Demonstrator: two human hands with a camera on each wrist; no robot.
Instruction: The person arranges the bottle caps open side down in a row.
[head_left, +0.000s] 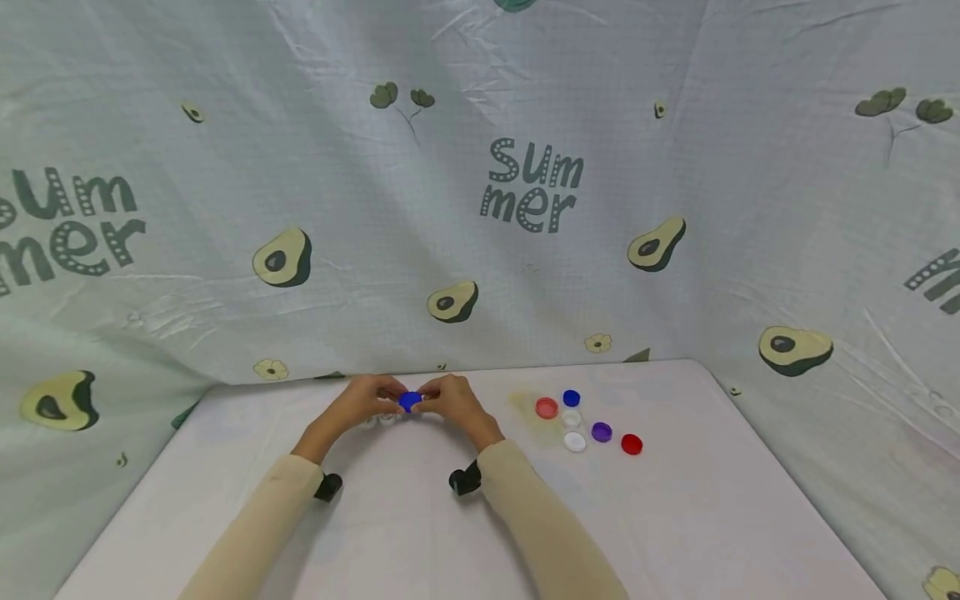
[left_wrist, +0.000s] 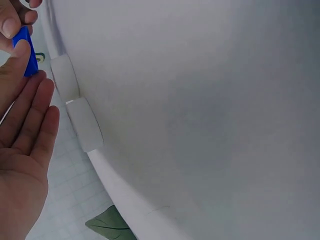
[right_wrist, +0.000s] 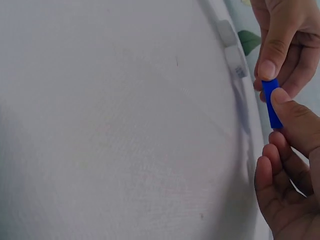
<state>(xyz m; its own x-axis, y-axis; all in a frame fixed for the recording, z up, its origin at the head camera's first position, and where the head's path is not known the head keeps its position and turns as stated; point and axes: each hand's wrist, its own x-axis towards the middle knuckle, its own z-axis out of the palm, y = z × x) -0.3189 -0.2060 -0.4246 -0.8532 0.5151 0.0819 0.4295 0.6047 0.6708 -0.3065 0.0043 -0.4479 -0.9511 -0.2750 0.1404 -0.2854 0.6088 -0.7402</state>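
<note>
Between both hands, raised above the table's far side, is a blue bottle cap (head_left: 409, 402). My left hand (head_left: 367, 398) pinches one side of it, and my right hand (head_left: 454, 402) pinches the other. Both wrist views show the cap edge-on, as a thin blue band (left_wrist: 31, 57) in the left and a blue strip (right_wrist: 271, 104) in the right. In the right wrist view, each thumb presses on the cap. Two white caps (left_wrist: 84, 125) lie on the table close to the left hand, beneath the held cap.
To the right lie several loose caps: a light red one (head_left: 547, 407), a blue one (head_left: 572, 398), white ones (head_left: 574, 442), a purple one (head_left: 602, 432) and a red one (head_left: 632, 444). A printed cloth (head_left: 525, 317) hangs behind the white table (head_left: 420, 533).
</note>
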